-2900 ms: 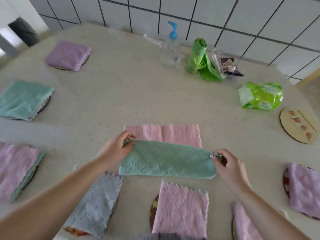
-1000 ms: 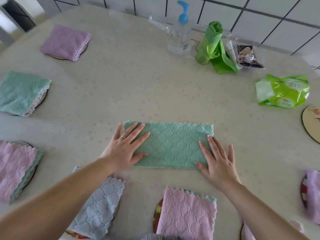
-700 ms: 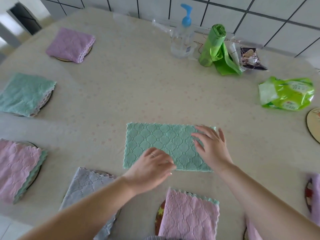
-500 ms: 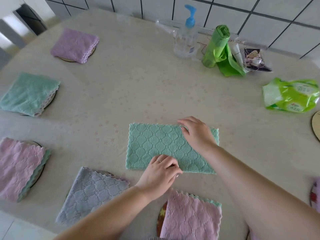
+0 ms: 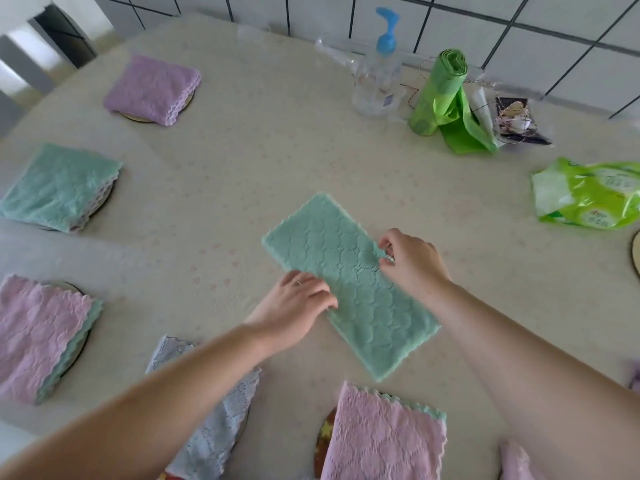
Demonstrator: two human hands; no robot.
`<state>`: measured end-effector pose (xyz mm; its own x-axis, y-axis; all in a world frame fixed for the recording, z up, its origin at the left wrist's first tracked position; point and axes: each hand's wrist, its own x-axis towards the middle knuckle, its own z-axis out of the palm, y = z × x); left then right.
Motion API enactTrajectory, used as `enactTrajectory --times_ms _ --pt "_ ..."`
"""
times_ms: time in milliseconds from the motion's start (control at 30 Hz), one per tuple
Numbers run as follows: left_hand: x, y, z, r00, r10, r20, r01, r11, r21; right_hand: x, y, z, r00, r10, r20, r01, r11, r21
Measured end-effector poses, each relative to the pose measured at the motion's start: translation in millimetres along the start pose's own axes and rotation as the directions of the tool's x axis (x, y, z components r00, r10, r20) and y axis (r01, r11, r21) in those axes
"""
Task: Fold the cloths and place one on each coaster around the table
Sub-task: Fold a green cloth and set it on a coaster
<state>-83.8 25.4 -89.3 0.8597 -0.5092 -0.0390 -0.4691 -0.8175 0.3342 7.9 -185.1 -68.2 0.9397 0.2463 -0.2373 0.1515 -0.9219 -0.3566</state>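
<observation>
A green cloth [image 5: 349,282], folded into a long strip, lies slanted in the middle of the table [image 5: 277,168]. My left hand [image 5: 294,308] holds its left long edge with curled fingers. My right hand [image 5: 412,261] pinches the right long edge about halfway along. Folded cloths lie on coasters around the table: purple [image 5: 152,88], green [image 5: 59,187], pink over green [image 5: 38,334], grey [image 5: 214,417] and pink [image 5: 384,438]. A bare coaster [image 5: 635,251] shows at the right edge.
A pump bottle [image 5: 379,71], a green bag roll [image 5: 440,95], a dark wrapper [image 5: 516,119] and a green packet [image 5: 588,195] stand along the far and right side near the tiled wall. Another pink cloth [image 5: 516,462] peeks in at the bottom right.
The green strip has turned from lying across to slanting away to the upper left. Both hands went from flat smoothing to gripping its long edges at mid-length.
</observation>
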Motion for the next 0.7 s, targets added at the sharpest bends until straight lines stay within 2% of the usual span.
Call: enactTrajectory --times_ms 133,267,333,433,533,600,700 --pt "22.1 -33.3 -18.0 0.995 -0.099 0.008 0.098 0.993 0.064 -17.2 2.7 -1.5 0.998 0.057 0.037 -0.060 0.996 0.073" --pt "34.7 -48.8 -23.4 0.997 -0.072 -0.028 0.076 0.987 0.143 -33.1 1.0 3.1 0.994 0.059 0.092 -0.070 0.990 0.126" --pt "32.9 -52.0 -24.0 0.998 -0.038 -0.051 0.046 0.985 0.167 -40.2 7.4 6.3 0.998 0.025 0.060 -0.030 0.996 0.081" --pt "20.1 -51.4 -24.0 0.998 0.029 -0.062 -0.018 0.985 0.172 -50.3 25.3 8.3 0.980 -0.181 -0.077 0.174 0.981 -0.083" --pt "4.2 -51.0 -21.0 0.997 0.059 -0.052 -0.051 0.988 0.143 -55.9 38.5 17.0 0.904 -0.416 -0.101 0.386 0.895 -0.223" --pt "-1.9 -49.8 -18.6 0.996 0.056 -0.064 -0.048 0.992 0.118 -54.5 40.5 23.8 0.868 -0.483 -0.116 0.444 0.860 -0.252" --pt "-3.0 -48.0 -16.2 0.996 0.030 -0.083 -0.023 0.996 0.088 -49.1 39.8 27.3 0.858 -0.488 -0.160 0.442 0.860 -0.257"
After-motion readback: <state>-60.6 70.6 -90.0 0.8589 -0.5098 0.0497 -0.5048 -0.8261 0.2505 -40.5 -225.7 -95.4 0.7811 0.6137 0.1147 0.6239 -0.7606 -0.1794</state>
